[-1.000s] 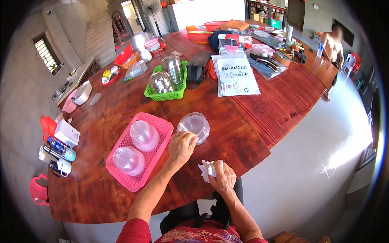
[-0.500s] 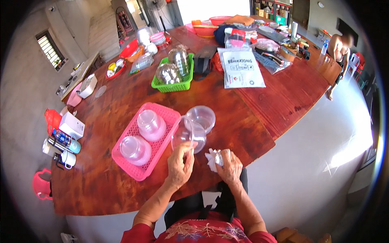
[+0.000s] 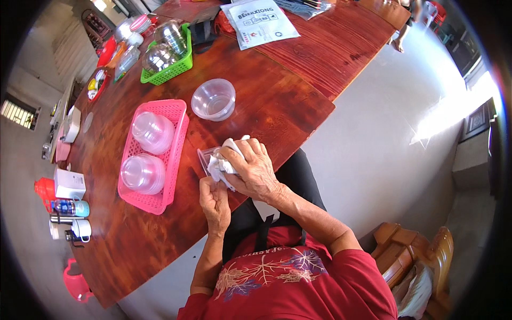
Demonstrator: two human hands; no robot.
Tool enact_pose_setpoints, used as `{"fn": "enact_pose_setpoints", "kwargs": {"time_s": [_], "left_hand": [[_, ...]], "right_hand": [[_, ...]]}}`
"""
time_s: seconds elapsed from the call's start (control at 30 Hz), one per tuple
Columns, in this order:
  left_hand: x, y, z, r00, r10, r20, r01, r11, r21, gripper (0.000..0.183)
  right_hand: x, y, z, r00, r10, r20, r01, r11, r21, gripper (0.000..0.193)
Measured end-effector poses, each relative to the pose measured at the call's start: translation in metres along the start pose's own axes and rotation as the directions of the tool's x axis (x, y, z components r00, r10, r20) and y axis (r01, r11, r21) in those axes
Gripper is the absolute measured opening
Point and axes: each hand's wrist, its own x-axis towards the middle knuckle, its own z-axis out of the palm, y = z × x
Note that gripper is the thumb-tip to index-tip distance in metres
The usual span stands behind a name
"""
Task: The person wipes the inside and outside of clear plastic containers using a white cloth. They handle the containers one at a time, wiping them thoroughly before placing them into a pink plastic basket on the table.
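Observation:
Low over the table's near edge, my left hand (image 3: 214, 205) pinches a clear plastic bowl (image 3: 202, 157), which is mostly hidden by my hands. My right hand (image 3: 255, 169) is closed on a crumpled white tissue or cloth (image 3: 217, 166) and presses it to the bowl. Another clear plastic bowl (image 3: 214, 100) stands upright on the table just beyond my hands. To their left lies a pink perforated basket (image 3: 172, 170). In it are two upside-down stacks of clear bowls, a far stack (image 3: 153, 131) and a near stack (image 3: 142, 174).
Farther back a green basket (image 3: 169, 74) holds shiny rounded containers, beside a white printed plastic bag (image 3: 260, 24). Bottles, a white mug (image 3: 81, 229) and a white box (image 3: 70, 184) line the left edge. A wooden chair (image 3: 410, 250) stands behind on the right. A person's leg (image 3: 401, 38) shows at upper right.
My view has turned down and to the right. My right hand has brought the white tissue or cloth over to the bowl in my left hand, which has come lower and nearer to me.

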Motion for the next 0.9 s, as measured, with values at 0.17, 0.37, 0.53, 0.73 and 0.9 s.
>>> {"fn": "enact_pose_setpoints", "kwargs": {"time_s": [0.17, 0.37, 0.53, 0.73, 0.9], "left_hand": [[0.003, 0.001, 0.0, 0.997, -0.076, -0.015, 0.075, 0.996, -0.056, 0.027], [0.007, -0.005, -0.015, 0.991, -0.102, 0.082, 0.102, 0.995, 0.013, 0.039], [0.004, 0.01, -0.016, 0.973, -0.14, 0.183, 0.143, 0.99, -0.001, 0.032], [-0.006, 0.002, -0.005, 0.97, -0.174, 0.172, 0.178, 0.984, -0.01, 0.026], [-0.001, -0.005, -0.014, 0.987, -0.111, 0.12, 0.117, 0.992, -0.044, 0.036]], "right_hand": [[-0.004, -0.001, 0.008, 1.0, 0.017, 0.006, -0.017, 1.0, 0.004, 0.044], [-0.005, -0.011, 0.012, 0.998, 0.045, 0.033, -0.046, 0.998, 0.04, 0.047], [0.005, 0.0, 0.025, 0.988, 0.139, 0.072, -0.148, 0.978, 0.147, 0.038], [0.017, 0.025, 0.03, 0.926, 0.289, 0.242, -0.351, 0.895, 0.275, 0.025], [-0.005, -0.005, 0.022, 0.998, -0.064, 0.017, 0.058, 0.972, 0.227, 0.041]]}}
